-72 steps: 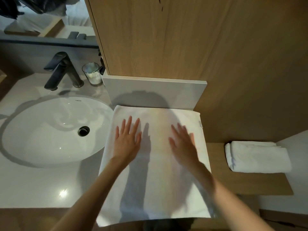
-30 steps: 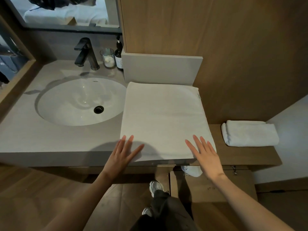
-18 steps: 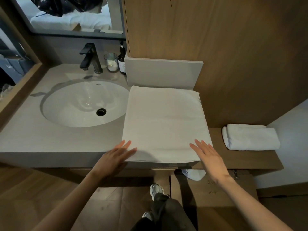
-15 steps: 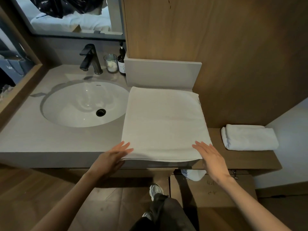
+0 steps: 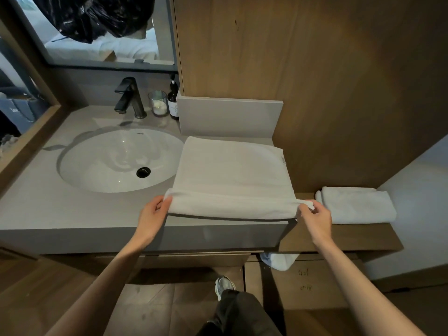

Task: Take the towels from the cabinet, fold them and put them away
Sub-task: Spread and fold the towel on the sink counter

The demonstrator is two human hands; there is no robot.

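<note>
As left hand [image 5: 151,215] and right hand [image 5: 315,218] each pinched near corner, towel [image 5: 230,175] stretched away across worktop [image 5: 72,214], long axis running hand to hand

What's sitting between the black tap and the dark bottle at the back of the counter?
In the head view, a small clear glass holding something white stands between the tap and the dark bottle.

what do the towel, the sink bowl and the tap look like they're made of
Towel: soft white cloth, probably cotton terry; it bends and drapes where lifted. Sink bowl: glossy white, likely ceramic, with bright glints. Tap: dark matte metal, by its dull sheen.
</note>
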